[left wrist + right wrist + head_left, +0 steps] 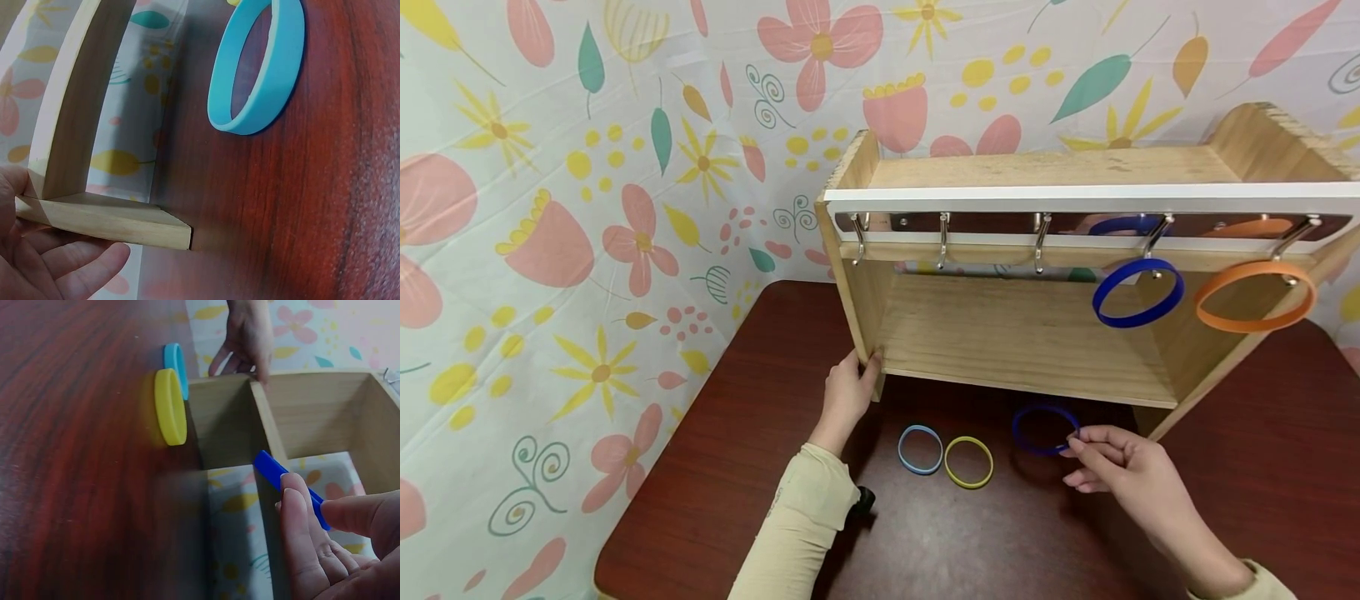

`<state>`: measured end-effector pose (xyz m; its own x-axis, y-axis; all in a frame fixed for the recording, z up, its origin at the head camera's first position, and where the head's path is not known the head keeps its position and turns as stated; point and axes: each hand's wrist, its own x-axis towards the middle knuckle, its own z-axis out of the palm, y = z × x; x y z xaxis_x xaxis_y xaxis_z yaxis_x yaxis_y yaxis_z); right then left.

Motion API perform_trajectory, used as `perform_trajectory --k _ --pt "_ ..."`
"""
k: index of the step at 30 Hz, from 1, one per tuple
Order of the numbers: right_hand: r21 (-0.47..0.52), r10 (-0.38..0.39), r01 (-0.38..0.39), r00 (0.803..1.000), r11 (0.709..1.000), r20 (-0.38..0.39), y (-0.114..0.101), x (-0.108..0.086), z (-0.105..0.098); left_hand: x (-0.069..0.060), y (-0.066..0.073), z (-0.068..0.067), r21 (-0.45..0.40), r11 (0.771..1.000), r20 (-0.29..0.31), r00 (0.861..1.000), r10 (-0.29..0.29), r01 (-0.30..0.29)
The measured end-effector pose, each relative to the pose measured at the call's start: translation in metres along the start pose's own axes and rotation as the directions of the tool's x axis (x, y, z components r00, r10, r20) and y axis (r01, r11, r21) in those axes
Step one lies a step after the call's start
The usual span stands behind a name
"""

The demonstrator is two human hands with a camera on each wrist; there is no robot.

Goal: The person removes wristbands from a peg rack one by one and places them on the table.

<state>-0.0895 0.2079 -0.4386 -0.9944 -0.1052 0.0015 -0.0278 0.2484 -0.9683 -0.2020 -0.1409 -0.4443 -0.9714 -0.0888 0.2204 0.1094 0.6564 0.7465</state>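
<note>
My left hand [847, 396] grips the lower front of the left side panel of a wooden shelf [1022, 333]. In the left wrist view, the fingers [81, 265] lie around the panel's edge. Between thumb and fingers, my right hand [1138, 467] pinches a dark blue silicone wristband [272, 470], held just before the shelf's lower right front. On the table, a light blue wristband [275, 81] and a yellow wristband [169, 409] lie side by side between the hands. Another blue wristband [1138, 320] and an orange wristband [1255, 323] hang on the two rightmost hooks.
A white-framed metal rail [992, 225] with several hooks runs along the shelf's upper front; its three left hooks carry no bands. Beneath everything is a dark red-brown table [700, 467]. A small black object [865, 500] is beside the left sleeve. Floral cloth [587, 208] hangs behind.
</note>
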Motion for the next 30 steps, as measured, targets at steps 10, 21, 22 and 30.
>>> perform_trajectory --k 10,21,22,30 --pt "0.013 0.046 -0.046 0.999 0.999 0.026 0.014 0.0 0.007 0.0 -0.002 0.001 -0.005 1.0 -0.012 1.0 0.004 -0.004" --pt "0.049 0.101 -0.105 0.992 0.993 0.077 0.027 -0.001 0.015 0.0 -0.001 0.001 -0.014 1.0 0.001 1.0 -0.011 0.011" --pt "0.052 0.106 -0.111 0.99 0.992 0.091 0.027 -0.001 0.015 0.0 -0.001 0.0 -0.014 1.0 0.001 1.0 -0.01 0.01" --pt "0.066 0.114 -0.128 0.977 0.99 0.177 0.035 -0.002 0.016 0.0 0.0 0.0 -0.019 1.0 -0.001 1.0 -0.009 0.009"
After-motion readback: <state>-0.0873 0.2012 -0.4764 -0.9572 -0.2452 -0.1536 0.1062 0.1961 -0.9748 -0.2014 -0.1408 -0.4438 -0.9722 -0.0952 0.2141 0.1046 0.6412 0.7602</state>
